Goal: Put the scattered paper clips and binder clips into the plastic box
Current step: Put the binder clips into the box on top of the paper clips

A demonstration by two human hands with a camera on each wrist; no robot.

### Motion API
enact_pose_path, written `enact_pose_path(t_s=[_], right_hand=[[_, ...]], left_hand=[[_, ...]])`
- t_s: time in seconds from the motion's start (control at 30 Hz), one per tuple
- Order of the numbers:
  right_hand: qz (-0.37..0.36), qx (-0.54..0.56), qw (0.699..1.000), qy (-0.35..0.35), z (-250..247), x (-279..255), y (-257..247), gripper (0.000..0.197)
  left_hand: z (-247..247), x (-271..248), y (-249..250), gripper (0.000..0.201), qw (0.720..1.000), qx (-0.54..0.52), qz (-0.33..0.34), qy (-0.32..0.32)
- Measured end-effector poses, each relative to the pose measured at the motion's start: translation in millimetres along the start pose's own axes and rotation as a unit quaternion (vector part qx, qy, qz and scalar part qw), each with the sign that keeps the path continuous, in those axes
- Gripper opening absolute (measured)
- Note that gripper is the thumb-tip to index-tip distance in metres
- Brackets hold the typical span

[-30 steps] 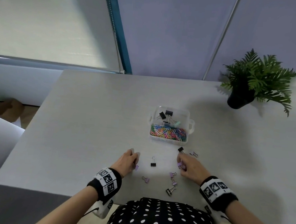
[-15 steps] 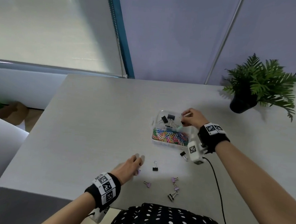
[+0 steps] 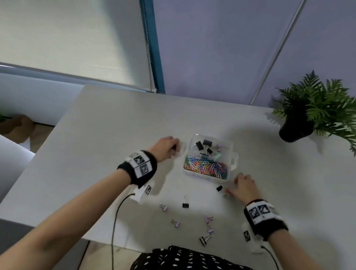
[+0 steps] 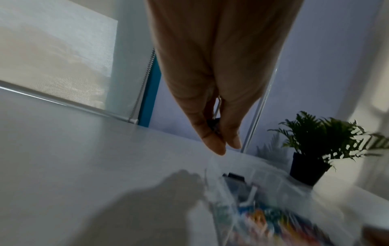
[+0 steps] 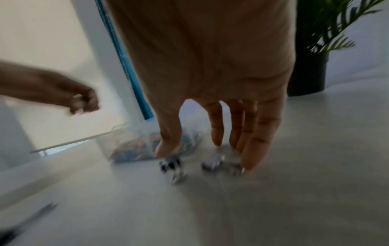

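Left hand pinched a dark binder clip just left of the plastic box. Right hand, fingers spread, hovered over a black clip on the desk, possibly touching.

Soft daylight is being let in through the covered window at upper left, and the bench is being lit evenly, without glare. Faint shadows are being cast to the right of the left hand and around the plant. Straight lines are being bent at the edges of the head view. Both wrist views are being smeared by motion blur; the plastic box is being shown out of focus.
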State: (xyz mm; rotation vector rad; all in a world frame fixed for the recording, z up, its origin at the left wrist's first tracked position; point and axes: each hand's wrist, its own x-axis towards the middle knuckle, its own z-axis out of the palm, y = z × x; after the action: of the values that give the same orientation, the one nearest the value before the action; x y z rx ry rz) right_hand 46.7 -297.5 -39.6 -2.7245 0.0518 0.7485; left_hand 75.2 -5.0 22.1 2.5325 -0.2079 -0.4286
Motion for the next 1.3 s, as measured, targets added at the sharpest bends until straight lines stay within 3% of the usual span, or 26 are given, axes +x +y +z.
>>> enact_pose_path(t_s=[0.13, 0.37, 0.43, 0.53, 0.67, 0.8, 0.93, 1.3], right_hand=[[-0.017, 0.020, 0.999, 0.048, 32.1, -13.8, -17.8, 0.061], [-0.040, 0.108, 0.989, 0.096, 38.3, -15.0, -13.2, 0.021], [-0.056, 0.112, 0.987, 0.097, 36.7, -15.5, -9.9, 0.014], [-0.067, 0.078, 0.991, 0.085, 37.2, -16.0, -10.0, 0.009], [-0.083, 0.007, 0.995, 0.054, 41.1, -19.3, -9.7, 0.015], [-0.135, -0.027, 0.989, 0.045, 45.8, -26.2, -4.1, 0.012], [-0.175, -0.037, 0.983, 0.027, 41.6, -29.8, -0.4, 0.013], [-0.181, -0.034, 0.983, 0.020, 35.4, -40.6, 5.8, 0.009]], left_hand=[[-0.8, 50.4, 32.7, 0.016, 1.000, -0.019, 0.015, 0.000], [29.2, 72.8, 38.0, 0.031, 0.997, 0.031, 0.011, -0.073], [29.3, 64.9, 34.8, 0.035, 0.996, 0.034, 0.029, -0.076], [25.4, 39.6, 29.1, 0.036, 0.997, 0.008, 0.072, -0.010], [31.2, -12.9, 10.4, 0.021, 0.992, -0.020, 0.114, 0.048], [52.4, -69.2, -17.0, 0.015, 0.992, 0.060, 0.104, -0.039], [77.6, -105.1, -34.4, 0.030, 0.967, 0.184, 0.090, -0.151], [76.7, -102.8, -15.1, 0.016, 0.964, 0.190, 0.126, -0.135]])
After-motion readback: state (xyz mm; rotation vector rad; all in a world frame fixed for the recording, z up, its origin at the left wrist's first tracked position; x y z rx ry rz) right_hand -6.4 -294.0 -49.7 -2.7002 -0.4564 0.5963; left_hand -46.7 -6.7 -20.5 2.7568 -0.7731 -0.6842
